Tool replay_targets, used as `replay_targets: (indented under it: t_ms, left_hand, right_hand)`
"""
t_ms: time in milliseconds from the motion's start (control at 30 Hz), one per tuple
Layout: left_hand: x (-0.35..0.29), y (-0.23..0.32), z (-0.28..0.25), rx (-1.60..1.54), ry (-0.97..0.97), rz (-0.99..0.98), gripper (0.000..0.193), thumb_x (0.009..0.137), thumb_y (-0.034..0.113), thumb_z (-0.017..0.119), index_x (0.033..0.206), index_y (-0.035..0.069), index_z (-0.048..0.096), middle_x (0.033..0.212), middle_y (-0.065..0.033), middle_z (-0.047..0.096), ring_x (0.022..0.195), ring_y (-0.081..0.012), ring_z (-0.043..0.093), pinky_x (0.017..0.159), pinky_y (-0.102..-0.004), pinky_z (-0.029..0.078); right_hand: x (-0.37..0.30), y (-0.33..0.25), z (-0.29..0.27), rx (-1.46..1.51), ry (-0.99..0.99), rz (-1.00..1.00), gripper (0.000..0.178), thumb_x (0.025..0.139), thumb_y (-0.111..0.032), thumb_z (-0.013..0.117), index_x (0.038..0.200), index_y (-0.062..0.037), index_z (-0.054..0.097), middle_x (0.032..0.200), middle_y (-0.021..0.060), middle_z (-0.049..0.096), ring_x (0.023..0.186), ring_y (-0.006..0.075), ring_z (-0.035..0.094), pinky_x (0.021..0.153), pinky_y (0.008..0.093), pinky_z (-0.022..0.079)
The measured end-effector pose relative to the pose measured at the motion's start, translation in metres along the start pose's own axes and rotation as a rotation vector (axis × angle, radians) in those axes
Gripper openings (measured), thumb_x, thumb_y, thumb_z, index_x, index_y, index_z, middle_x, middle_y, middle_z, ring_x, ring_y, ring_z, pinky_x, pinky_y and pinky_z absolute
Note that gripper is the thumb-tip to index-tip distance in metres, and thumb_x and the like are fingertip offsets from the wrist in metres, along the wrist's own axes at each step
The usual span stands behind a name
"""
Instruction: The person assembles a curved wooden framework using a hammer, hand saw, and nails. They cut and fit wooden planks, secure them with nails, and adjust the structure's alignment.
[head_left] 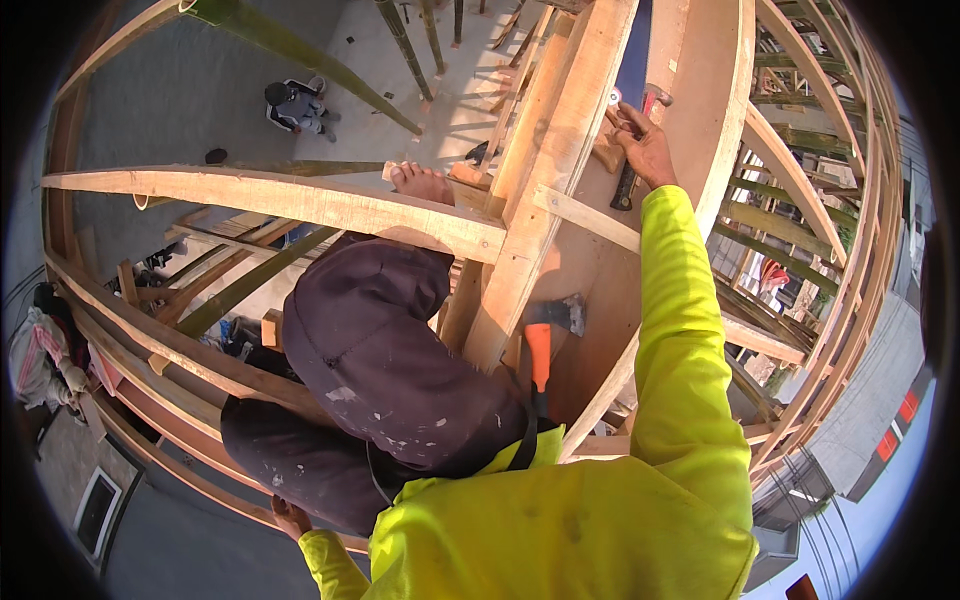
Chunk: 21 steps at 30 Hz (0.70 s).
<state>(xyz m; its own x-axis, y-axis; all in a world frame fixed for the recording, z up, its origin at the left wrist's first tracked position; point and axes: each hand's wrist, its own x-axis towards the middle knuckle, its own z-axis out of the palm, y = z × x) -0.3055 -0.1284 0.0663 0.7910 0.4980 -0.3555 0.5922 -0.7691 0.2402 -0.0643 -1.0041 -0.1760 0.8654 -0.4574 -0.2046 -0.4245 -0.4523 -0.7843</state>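
Observation:
My right hand (645, 148) reaches forward over a plywood-lined wooden channel (600, 270), fingers apart. Its fingertips are at a small round white object (615, 97), too small to name. Beside this hand lies a hammer with a red head (655, 97) and a dark handle (625, 187), partly hidden by the hand. A brown wooden piece (607, 155) sits under the fingers. My left hand (290, 517), low at the left, is closed over a curved wooden beam (240, 505); my thigh hides part of it.
A hatchet head (572, 314) and an orange-handled tool (539, 355) lie near my right thigh. A curved timber rib (300, 200) crosses beneath my bare foot (422, 182). Far below, a person (295, 105) is on the concrete floor (190, 90), with bamboo poles (300, 65) rising nearby.

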Motion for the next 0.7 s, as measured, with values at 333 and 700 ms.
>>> replay_targets:
  t_ms: [333,700]
  left_hand:
    - [-0.027,-0.021,0.032,-0.822,0.070,-0.303,0.033,0.091,0.005,0.058,0.122,-0.006,0.058,0.106,-0.0138,0.071,0.091,-0.0193,0.068,0.080,-0.0308,0.054]
    - [-0.085,-0.005,0.056,0.019,0.133,-0.443,0.034,0.086,0.012,0.066,0.118,0.004,0.063,0.105,-0.0195,0.071,0.090,-0.0325,0.072,0.080,-0.0380,0.056]
  right_hand:
    - [0.017,0.072,0.003,-0.484,-0.037,0.411,0.067,0.071,-0.024,0.074,0.119,0.0091,0.043,0.104,0.0298,0.066,0.096,0.0430,0.067,0.086,0.0449,0.053]
    - [0.010,0.032,-0.023,0.432,0.224,0.758,0.019,0.074,-0.017,0.057,0.087,-0.0037,0.052,0.074,0.0098,0.054,0.061,0.0239,0.053,0.057,0.0365,0.045]
